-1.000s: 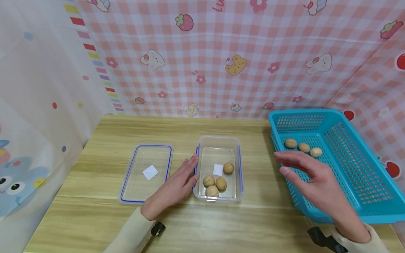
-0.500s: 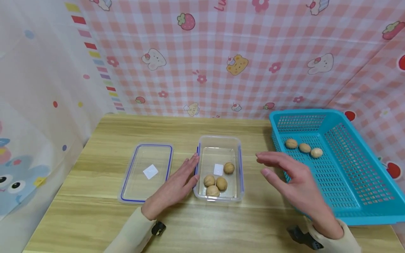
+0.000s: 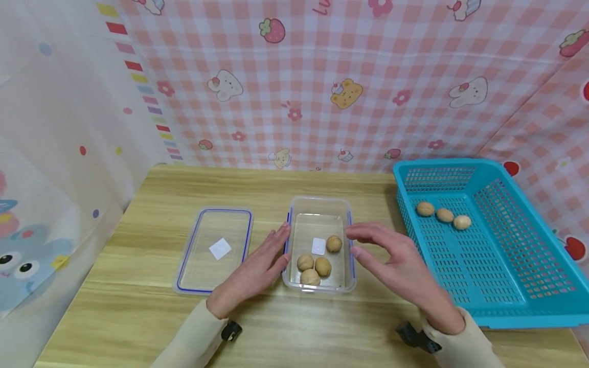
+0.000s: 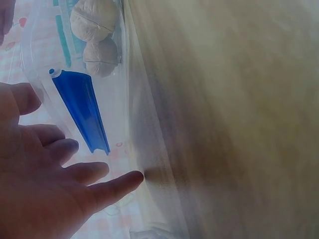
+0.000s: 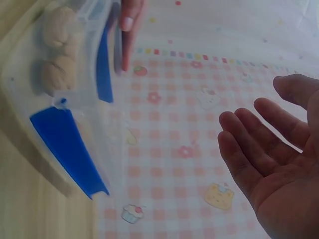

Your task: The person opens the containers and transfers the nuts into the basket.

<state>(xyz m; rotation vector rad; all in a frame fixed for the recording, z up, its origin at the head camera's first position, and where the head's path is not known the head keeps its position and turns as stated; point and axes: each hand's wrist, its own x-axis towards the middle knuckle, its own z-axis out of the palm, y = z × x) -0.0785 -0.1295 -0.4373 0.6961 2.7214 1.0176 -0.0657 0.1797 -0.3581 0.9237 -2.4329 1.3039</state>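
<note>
A clear plastic food container (image 3: 317,204) with blue side clips stands on the table, several walnuts (image 3: 323,266) and a small white square inside it. Against its left side rests my left hand (image 3: 253,271), fingers straight; the left wrist view shows those fingers beside a blue clip (image 4: 82,112). At the container's right edge hovers my right hand (image 3: 391,260), thumb and fingers apart with nothing between them. In the right wrist view its fingers (image 5: 249,149) are relaxed, a little away from the container's other blue clip (image 5: 70,149).
The container's clear lid (image 3: 198,271), with a blue seal and a white square, lies to the left on the wooden table (image 3: 294,327). On the right stands a turquoise basket (image 3: 499,319) with three walnuts (image 3: 444,215). A checked cloth (image 3: 303,66) hangs behind.
My right hand has moved left from over the basket's edge to the container's right side, holding nothing. The left hand stays at the container. The walnuts have not moved.
</note>
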